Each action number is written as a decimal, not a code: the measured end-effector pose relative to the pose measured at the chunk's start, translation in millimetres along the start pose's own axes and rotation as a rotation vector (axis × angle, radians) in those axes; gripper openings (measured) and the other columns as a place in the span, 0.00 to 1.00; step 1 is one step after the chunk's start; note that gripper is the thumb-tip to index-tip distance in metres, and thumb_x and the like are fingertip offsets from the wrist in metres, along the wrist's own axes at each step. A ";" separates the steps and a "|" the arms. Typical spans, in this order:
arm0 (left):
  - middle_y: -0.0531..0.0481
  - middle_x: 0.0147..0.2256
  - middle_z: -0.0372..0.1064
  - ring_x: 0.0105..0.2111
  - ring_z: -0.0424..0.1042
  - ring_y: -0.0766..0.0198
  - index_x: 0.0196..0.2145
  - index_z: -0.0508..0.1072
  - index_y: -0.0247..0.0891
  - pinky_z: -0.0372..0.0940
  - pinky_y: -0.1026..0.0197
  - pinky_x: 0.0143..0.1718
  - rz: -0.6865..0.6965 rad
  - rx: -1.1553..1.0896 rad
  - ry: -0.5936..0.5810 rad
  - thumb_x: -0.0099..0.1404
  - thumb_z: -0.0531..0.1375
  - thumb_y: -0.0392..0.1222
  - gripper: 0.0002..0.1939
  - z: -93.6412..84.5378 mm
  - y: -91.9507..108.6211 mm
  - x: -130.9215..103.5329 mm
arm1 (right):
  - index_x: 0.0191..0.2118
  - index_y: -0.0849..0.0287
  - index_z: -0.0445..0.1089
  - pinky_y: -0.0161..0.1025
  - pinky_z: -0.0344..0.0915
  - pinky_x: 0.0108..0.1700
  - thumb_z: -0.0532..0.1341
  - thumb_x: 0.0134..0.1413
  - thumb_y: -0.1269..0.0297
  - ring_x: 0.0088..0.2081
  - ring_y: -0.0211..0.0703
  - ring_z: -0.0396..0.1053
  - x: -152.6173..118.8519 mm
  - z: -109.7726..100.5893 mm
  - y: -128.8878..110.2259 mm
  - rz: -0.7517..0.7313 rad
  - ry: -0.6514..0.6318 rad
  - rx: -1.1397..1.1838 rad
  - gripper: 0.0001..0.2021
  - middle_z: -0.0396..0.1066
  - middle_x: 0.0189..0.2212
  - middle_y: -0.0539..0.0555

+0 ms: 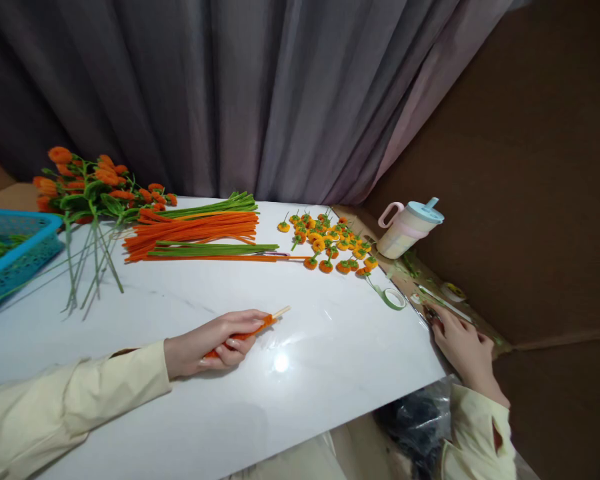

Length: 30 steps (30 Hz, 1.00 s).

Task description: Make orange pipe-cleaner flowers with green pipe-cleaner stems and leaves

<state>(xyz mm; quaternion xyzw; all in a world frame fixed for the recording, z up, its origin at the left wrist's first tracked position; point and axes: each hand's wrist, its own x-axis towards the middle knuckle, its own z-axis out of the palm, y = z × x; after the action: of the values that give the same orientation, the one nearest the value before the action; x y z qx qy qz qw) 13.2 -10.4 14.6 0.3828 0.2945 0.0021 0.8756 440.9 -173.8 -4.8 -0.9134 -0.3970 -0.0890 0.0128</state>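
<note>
My left hand (230, 341) is closed around a thin wooden stick (281, 311) wrapped in orange pipe cleaner (267, 323). The stick's bare pale tip points up and to the right, over the white table. Off the table's right edge, my right hand (463, 347) reaches down with bent fingers at a small dark tool (433, 315); its kind is mostly hidden by the fingers. Just left of that hand lies a roll of green tape (395, 299) with a loose end.
Orange pipe cleaners (195, 230) and green pipe cleaners (215, 249) lie in bundles at the back. Several small orange and yellow flower heads (325, 241) sit right of them. Long-stemmed orange flowers (105, 177), a blue basket (25, 267) and a handled cup (410, 228) stand around.
</note>
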 end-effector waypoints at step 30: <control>0.58 0.16 0.50 0.10 0.38 0.76 0.36 0.64 0.37 0.35 0.73 0.06 -0.122 0.085 -0.245 0.64 0.54 0.45 0.08 -18.0 31.0 -6.5 | 0.34 0.60 0.62 0.33 0.54 0.26 0.47 0.61 0.70 0.23 0.37 0.61 -60.6 -55.8 -251.2 -1.484 -0.092 0.534 0.08 0.66 0.24 0.52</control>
<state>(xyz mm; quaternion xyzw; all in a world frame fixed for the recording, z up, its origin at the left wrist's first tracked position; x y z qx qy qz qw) 5.4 22.1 29.2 0.3981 0.2080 -0.1104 0.8866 209.1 -51.0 27.8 -0.3787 -0.9107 0.0622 0.1525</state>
